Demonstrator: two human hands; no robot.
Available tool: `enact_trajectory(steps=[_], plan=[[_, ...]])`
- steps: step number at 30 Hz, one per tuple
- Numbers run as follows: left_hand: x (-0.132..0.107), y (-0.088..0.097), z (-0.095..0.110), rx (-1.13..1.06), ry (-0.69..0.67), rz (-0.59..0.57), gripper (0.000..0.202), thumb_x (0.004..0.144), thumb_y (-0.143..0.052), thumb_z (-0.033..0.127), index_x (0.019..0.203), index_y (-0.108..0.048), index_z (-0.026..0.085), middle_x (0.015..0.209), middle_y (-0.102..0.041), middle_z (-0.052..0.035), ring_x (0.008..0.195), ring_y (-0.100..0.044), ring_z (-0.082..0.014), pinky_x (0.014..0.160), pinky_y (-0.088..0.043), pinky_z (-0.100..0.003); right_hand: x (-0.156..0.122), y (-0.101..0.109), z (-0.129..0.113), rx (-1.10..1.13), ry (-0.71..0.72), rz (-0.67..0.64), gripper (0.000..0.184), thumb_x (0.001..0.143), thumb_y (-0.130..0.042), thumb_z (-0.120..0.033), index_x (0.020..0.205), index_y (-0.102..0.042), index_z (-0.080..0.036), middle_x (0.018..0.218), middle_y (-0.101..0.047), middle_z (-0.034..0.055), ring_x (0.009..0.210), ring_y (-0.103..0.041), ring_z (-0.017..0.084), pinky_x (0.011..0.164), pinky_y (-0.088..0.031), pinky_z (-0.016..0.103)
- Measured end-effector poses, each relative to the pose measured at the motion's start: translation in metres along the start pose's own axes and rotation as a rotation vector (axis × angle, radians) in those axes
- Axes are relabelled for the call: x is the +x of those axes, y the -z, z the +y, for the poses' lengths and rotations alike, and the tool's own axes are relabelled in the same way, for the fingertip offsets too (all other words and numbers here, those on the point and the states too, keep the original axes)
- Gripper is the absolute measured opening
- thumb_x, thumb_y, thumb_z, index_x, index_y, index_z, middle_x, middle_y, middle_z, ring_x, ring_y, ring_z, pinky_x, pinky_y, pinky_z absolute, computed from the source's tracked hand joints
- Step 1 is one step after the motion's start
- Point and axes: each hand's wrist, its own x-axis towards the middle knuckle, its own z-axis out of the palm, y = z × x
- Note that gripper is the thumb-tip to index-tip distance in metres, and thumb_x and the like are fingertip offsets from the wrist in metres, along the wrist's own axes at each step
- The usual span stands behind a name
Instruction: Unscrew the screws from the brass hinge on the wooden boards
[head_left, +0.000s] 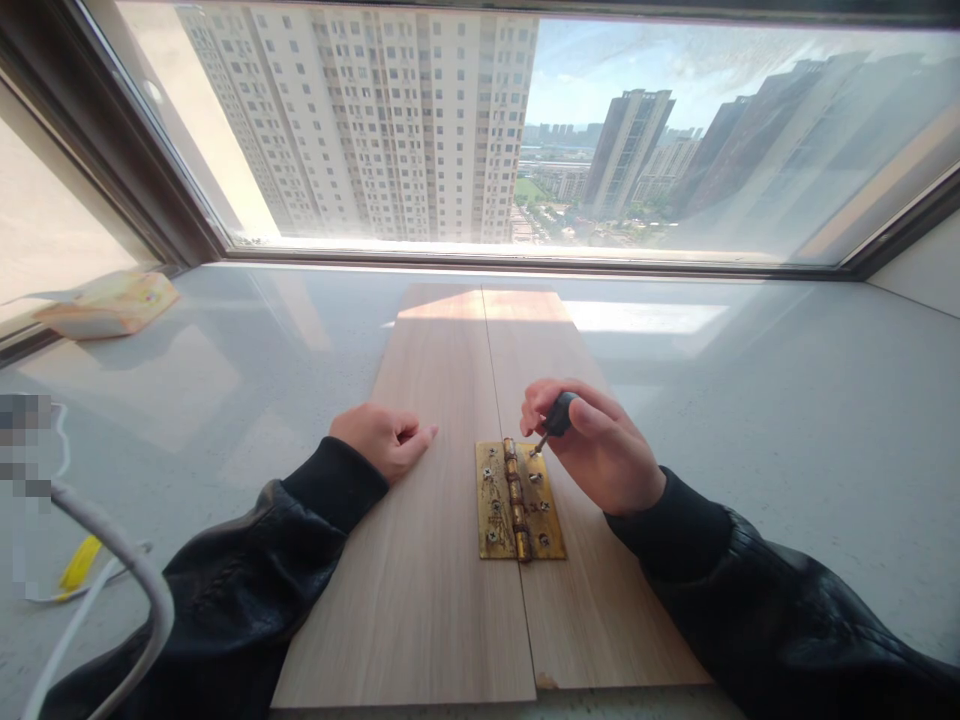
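Right hand in action: thumb and fingers close around a dark-handled screwdriver, shaft slanting down, its tip meeting the far corner of the hinge's right leaf. It's a light grip, high on the handle, which I'd judge leaves it free to be rolled in the fingers. Over on the other side, the left hand curls into a loose fist with nothing showing in it, resting on the left board, probably to steady it.

And here's the brass hinge, flat across both boards, its knuckles running along the seam and a leaf on either side; that line-up looks deliberate. Screws dot both leaves, one on the right seeming to lean.

Look at the edges: left board and right board meet in a thin seam, the right one's near end set slightly back, a small chip at its inner corner. The far ends reach towards the window frame. Best elbow room is rightward, where the pale worktop spreads wide; on the left, a cable loops in front of the black sleeve, with a soft packet well beyond.
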Motion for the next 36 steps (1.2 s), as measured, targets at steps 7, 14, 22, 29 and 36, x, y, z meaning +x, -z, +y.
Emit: enact_trajectory(steps=[7, 14, 22, 29, 36], plan=[[-0.0009, 0.0013, 0.0, -0.008, -0.005, 0.005, 0.048, 0.081, -0.041, 0.056, 0.052, -0.038, 0.019, 0.051, -0.038, 0.0012, 0.054, -0.034, -0.0133, 0.058, -0.022, -0.03, 0.0016, 0.0045, 0.0024, -0.017, 0.054, 0.068, 0.02, 0.082, -0.067, -0.039, 0.098, -0.07, -0.028, 0.076, -0.06, -0.0002, 0.076, -0.056, 0.016, 0.077, -0.044, 0.035], [0.0001, -0.0003, -0.0014, 0.006, 0.003, 0.0, 0.048, 0.081, -0.041, 0.057, 0.052, -0.037, 0.019, 0.051, -0.038, 0.0011, 0.054, -0.034, -0.0135, 0.058, -0.023, -0.031, 0.0031, -0.0019, -0.0001, 0.028, 0.038, 0.077, 0.024, 0.093, -0.049, -0.041, 0.092, -0.067, -0.025, 0.066, -0.057, -0.0009, 0.06, -0.052, 0.014, 0.069, -0.046, 0.037], [0.0008, 0.0002, -0.001, 0.001, 0.003, 0.006, 0.048, 0.081, -0.041, 0.057, 0.052, -0.037, 0.019, 0.051, -0.039, 0.0012, 0.054, -0.034, -0.0136, 0.058, -0.023, -0.031, 0.0013, -0.0015, 0.0016, 0.001, 0.068, 0.099, 0.026, 0.086, -0.06, -0.047, 0.082, -0.068, -0.023, 0.078, -0.053, 0.0012, 0.073, -0.051, 0.015, 0.071, -0.043, 0.034], [-0.0011, 0.0008, 0.0, -0.002, 0.005, 0.0, 0.048, 0.081, -0.041, 0.057, 0.052, -0.037, 0.019, 0.051, -0.038, 0.0012, 0.054, -0.034, -0.0137, 0.057, -0.023, -0.031, -0.0004, 0.0046, 0.0029, -0.024, 0.092, 0.131, 0.02, 0.084, -0.065, -0.041, 0.097, -0.069, -0.026, 0.076, -0.059, 0.0005, 0.072, -0.055, 0.016, 0.07, -0.044, 0.034], [0.0008, -0.0003, -0.0008, 0.0, 0.002, 0.006, 0.048, 0.081, -0.041, 0.057, 0.052, -0.037, 0.019, 0.051, -0.038, 0.0014, 0.054, -0.033, -0.0133, 0.057, -0.023, -0.031, 0.0032, 0.0007, 0.0031, 0.001, 0.112, 0.145, 0.022, 0.094, -0.051, -0.041, 0.099, -0.067, -0.027, 0.072, -0.065, 0.0007, 0.065, -0.059, 0.015, 0.066, -0.044, 0.034]])
